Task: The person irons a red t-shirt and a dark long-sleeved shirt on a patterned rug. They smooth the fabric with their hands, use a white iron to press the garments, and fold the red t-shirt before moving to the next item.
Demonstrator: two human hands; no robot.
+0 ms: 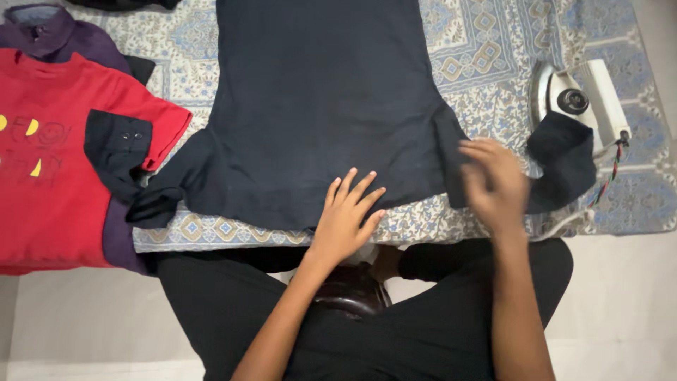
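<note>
A dark navy shirt [317, 106] lies spread flat on a patterned blue and beige cloth [486, 63], its collar end toward me. My left hand [347, 215] rests flat on the shirt's near edge, fingers apart. My right hand [493, 180] is blurred with motion over the shirt's right sleeve [564, 159], fingers loosely spread, and I cannot tell whether it grips the cloth.
A white and silver iron [582, 102] lies on its side at the right, its striped cord [612, 169] trailing down. A red shirt [56, 162] lies on purple and dark garments [63, 39] at the left. My crossed legs in black trousers [423, 317] fill the near floor.
</note>
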